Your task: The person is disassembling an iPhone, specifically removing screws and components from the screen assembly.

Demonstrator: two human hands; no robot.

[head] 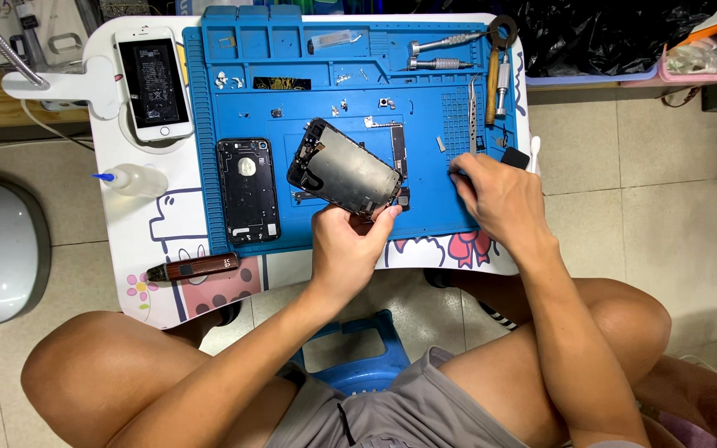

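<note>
Gripping the screen panel (344, 170) by its near corner, your left hand (348, 247) has thumb and fingers pinched on the edge, and the panel tilts up off the blue mat (433, 211) with its dark metal back toward you. Just beyond the panel lies a narrow circuit board (398, 149), and a small dark part sits on the mat right beside your fingertips.

Your right hand (495, 199) rests knuckles-up on the mat to the right of the panel — its fingers curl down to the mat at the far tip, but whether they pinch anything you cannot tell from here. Just past that hand lie tweezers (472, 112), and a little black block (515, 158) sits at the mat's edge with a white swab (534, 153) beside it. Farther out, along the mat's top right, are two screwdrivers (446, 51) and a wooden-handled tool (492, 75).

To the left of your left hand, a black phone shell (247, 189) lies flat on the mat, back up. Farther left and beyond, a white phone (154, 81) rests on the white table (126, 224), with a small clear bottle (134, 179) nearer — and a brown pen-shaped tool (194, 266) lies at the near edge, left of your wrist.
</note>
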